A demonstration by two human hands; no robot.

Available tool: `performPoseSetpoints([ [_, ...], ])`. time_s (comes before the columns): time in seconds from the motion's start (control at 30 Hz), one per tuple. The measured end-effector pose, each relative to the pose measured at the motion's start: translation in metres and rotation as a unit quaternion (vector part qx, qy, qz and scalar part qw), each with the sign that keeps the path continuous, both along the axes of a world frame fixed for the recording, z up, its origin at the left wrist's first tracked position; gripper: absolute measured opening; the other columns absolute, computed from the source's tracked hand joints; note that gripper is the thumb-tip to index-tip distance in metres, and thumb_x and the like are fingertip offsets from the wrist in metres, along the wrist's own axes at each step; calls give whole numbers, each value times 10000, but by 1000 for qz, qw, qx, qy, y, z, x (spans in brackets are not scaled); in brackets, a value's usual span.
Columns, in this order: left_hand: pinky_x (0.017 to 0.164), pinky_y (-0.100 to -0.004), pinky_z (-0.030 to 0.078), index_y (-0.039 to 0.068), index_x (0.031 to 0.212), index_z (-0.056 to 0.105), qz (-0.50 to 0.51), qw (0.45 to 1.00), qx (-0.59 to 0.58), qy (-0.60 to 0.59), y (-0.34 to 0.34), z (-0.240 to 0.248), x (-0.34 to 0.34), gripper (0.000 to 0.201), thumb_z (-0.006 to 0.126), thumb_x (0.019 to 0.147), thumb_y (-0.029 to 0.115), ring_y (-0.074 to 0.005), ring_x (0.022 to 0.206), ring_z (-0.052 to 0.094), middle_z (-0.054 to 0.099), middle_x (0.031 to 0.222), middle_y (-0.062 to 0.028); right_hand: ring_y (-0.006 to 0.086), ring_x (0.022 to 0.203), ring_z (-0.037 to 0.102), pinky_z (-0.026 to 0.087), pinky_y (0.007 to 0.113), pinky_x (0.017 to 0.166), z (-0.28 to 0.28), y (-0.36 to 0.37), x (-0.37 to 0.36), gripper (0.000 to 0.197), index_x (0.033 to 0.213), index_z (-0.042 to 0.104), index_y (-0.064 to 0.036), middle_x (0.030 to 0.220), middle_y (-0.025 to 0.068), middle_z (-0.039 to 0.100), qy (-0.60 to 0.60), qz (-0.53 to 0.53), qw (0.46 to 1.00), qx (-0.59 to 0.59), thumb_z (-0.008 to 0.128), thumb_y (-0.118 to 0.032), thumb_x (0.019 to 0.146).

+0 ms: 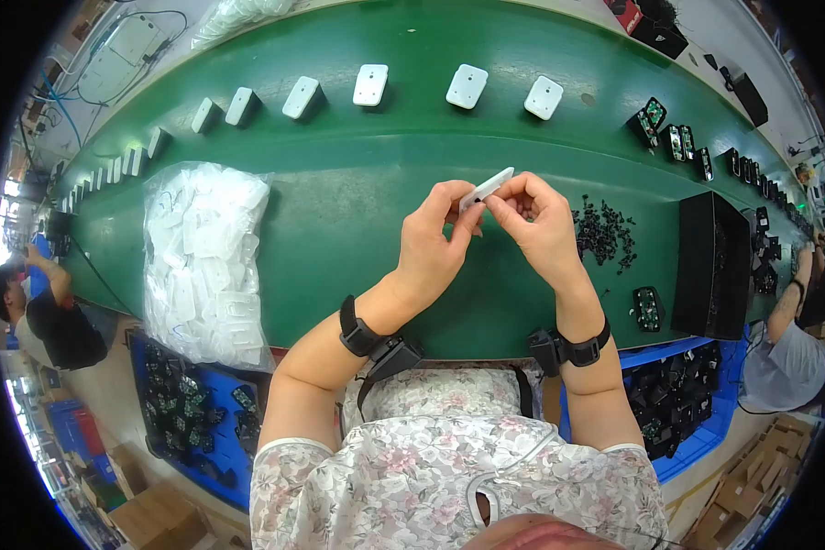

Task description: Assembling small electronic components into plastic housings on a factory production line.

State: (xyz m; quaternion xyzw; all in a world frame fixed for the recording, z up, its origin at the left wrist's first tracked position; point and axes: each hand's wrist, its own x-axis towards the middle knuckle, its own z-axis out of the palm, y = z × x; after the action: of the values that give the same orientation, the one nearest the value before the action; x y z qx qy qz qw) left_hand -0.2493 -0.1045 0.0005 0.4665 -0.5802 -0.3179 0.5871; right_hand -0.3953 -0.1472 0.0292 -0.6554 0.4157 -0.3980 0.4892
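Note:
A white plastic cover [493, 185] is pinched between both my hands above the middle of the green table. My left hand [434, 236] grips its near left end with thumb and fingers. On its right side my right hand [543, 229] holds it, thumb against the underside and fingers curled. The cover is tilted, almost edge-on. A small dark spot shows by the thumbs; whether it is a hole or a part I cannot tell. Close to my right hand lies a heap of small black parts [603, 234].
A clear bag of white covers [206, 266] lies left. White covers [370, 85] line the table's far side. At right stand a black box [706, 266], a black housing with circuit board [649, 310] and more housings [678, 142]. Blue crates [220, 412] flank me; people sit at both sides.

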Motion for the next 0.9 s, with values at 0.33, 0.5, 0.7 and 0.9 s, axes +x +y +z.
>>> performPoseSetpoints([
  [0.33,561,-222,485,-3,1000,498,-53,985,71,148,-4,7,5,127,559,889,-2,-109,667,602,598,818,-69,30,676,383,329,175,561,9,-6,-10,212,910,594,-37,937,-21,494,62,-26,990,-123,734,-121,774],
  [0.5,553,-214,471,-7,1009,500,-88,981,110,130,0,6,4,133,557,889,-4,-99,659,591,598,842,-65,82,604,440,371,232,538,7,-4,-12,222,863,584,-43,705,-22,533,122,6,991,-52,739,-162,758],
  [0.7,542,-226,471,-32,1061,482,-118,971,144,148,-6,15,14,162,515,904,-12,-122,643,588,614,892,-111,72,596,495,409,241,529,3,-10,-8,227,828,564,-31,695,4,576,125,-12,988,-84,734,-171,772],
  [0.9,519,-220,434,-34,1054,496,-31,970,206,123,-26,9,50,142,464,936,36,-104,575,548,619,760,-96,119,758,553,462,272,675,14,-81,-41,312,1004,607,-47,885,32,612,153,-101,971,-154,714,-252,795],
])
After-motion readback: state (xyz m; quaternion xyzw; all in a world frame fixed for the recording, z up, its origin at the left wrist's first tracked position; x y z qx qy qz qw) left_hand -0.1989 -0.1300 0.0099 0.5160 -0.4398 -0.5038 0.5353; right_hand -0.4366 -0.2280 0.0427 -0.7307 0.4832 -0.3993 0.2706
